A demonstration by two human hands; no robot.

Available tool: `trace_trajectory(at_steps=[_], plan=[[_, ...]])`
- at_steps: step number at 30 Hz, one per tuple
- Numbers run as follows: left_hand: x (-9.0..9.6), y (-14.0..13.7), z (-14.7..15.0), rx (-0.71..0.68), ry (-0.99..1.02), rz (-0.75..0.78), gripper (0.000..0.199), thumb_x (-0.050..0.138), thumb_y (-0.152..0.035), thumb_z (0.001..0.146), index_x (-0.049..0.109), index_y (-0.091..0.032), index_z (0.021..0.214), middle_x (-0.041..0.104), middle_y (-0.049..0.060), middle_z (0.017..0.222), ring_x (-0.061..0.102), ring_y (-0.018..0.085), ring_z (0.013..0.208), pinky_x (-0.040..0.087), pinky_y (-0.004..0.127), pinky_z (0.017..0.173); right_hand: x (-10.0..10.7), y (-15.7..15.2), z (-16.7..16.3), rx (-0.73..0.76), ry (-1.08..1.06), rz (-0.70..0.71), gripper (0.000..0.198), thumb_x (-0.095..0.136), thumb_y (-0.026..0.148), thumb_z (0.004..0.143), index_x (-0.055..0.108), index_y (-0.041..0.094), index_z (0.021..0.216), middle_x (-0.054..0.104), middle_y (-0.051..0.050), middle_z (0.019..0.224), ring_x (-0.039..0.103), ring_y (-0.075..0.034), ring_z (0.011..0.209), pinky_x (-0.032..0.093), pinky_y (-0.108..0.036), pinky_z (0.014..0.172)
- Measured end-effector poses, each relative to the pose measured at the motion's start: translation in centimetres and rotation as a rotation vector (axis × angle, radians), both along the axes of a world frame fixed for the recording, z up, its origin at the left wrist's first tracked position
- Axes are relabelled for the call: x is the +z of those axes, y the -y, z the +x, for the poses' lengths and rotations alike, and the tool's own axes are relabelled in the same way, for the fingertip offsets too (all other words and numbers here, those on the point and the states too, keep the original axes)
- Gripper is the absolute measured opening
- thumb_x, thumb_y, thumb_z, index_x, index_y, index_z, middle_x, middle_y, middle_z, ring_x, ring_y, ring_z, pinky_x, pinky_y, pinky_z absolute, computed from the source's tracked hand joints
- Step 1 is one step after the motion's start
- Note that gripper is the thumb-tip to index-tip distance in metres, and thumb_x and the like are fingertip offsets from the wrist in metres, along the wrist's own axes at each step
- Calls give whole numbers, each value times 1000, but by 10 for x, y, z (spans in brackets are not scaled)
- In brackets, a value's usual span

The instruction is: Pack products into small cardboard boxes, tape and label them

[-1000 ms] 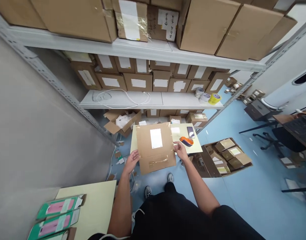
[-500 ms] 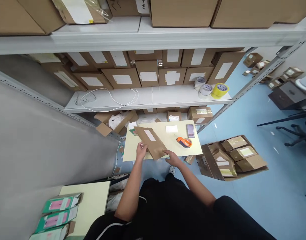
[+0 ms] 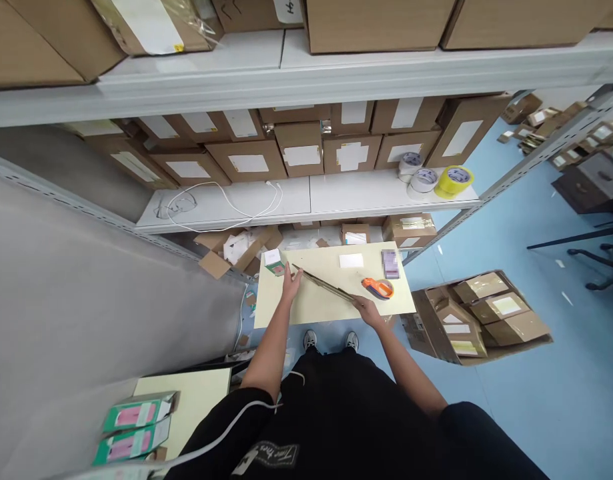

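Note:
A flattened cardboard box (image 3: 327, 285) is held edge-on above the cream tabletop (image 3: 311, 313), so it shows as a thin slanting strip. My left hand (image 3: 291, 283) grips its upper left end between thumb and fingers. At the lower right end, my right hand (image 3: 367, 311) is closed on the cardboard. Just beyond my left hand stands a small green and white box (image 3: 274, 261). An orange and dark hand tool (image 3: 378, 288) lies to the right of the cardboard, with a white paper slip (image 3: 351, 260) and a blurred purple item (image 3: 390, 264) behind.
Shelves (image 3: 266, 207) ahead hold labelled cartons (image 3: 248, 163), a white cable (image 3: 226, 200) and tape rolls (image 3: 453, 181). An open carton (image 3: 421, 327) filled with smaller boxes is on the floor at right. Green and pink boxes (image 3: 136, 415) lie on a lower-left table (image 3: 196, 387).
The flattened box has turned from showing its broad labelled face to edge-on. My left hand has moved up and right to its far end; my right hand has shifted slightly right.

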State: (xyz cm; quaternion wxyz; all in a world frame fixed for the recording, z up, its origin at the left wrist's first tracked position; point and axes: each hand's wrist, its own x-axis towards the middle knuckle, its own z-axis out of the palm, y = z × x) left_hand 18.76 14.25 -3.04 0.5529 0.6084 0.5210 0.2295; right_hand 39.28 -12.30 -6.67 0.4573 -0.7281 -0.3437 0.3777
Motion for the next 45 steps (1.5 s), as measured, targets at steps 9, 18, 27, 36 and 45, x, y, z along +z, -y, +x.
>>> trace_trajectory(at_steps=[9,18,27,36,45], plan=[[-10,-15,-21,-210,52,-50,72,66,-50,95,43,-29,160,47,9,164,41,30,154,31,45,127,2,-39,-20,-306,-211,2,84,63,34,75,47,24,157,63,-11,148,60,-33,132,48,-49,113],[-29,4,-58,-213,234,-228,75,30,-69,104,30,-28,167,27,4,175,25,26,162,29,44,129,24,-106,-41,-200,-216,103,103,67,28,70,31,36,165,47,-2,163,49,-28,143,42,-47,120],[-32,-20,-52,-165,323,-319,71,55,-62,98,44,-29,159,37,8,170,35,31,157,33,46,126,36,-77,-42,-119,-275,104,94,75,49,82,32,41,165,49,1,163,51,-27,144,40,-48,122],[-31,-53,-43,-284,283,-244,49,70,-52,91,56,-26,130,56,15,151,49,30,145,37,50,120,32,-80,-34,-259,-293,-47,82,67,63,87,39,44,161,43,1,167,41,-29,152,36,-55,123],[-38,-33,-19,-207,37,-81,61,81,-43,80,54,-25,131,71,7,116,68,26,110,52,44,105,41,-88,-46,-214,-220,-37,82,64,54,90,34,37,165,48,-3,164,55,-29,141,39,-52,122]])
